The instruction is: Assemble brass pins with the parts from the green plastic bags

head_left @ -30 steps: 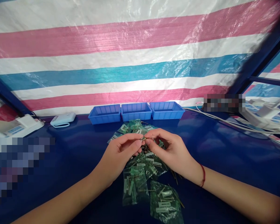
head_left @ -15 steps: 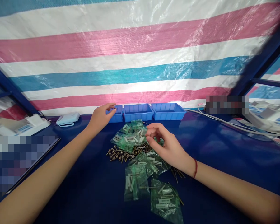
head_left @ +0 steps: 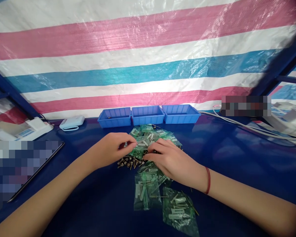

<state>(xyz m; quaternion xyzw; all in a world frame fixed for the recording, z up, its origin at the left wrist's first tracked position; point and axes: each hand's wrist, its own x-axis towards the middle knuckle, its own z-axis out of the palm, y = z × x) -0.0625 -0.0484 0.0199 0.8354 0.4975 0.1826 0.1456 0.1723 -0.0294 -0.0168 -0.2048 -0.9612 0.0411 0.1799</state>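
Note:
My left hand (head_left: 111,148) is at the left edge of a pile, thumb and index fingertips closed at a clear green plastic bag (head_left: 144,141) with white plugs and screws inside. My right hand (head_left: 172,161), with a red cord at its wrist, reaches over the pile from the right. Its thumb and fingers are apart, holding nothing I can see. Loose dark-headed screws (head_left: 130,162) lie between the hands, partly covered. Nearer to me lie another filled bag (head_left: 146,194) and a further one (head_left: 179,210).
Along the back stand a left blue bin (head_left: 115,121), with a small brass-coloured piece in it, a middle bin (head_left: 148,119) and a right bin (head_left: 182,118). A white device (head_left: 71,123) and a blurred-out tablet (head_left: 27,171) are on the left. Cables (head_left: 241,126) run at the right.
My left hand has come back from the left bin to the pile and closed its fingertips. My right hand has lowered onto the pile. The view has tilted down slightly.

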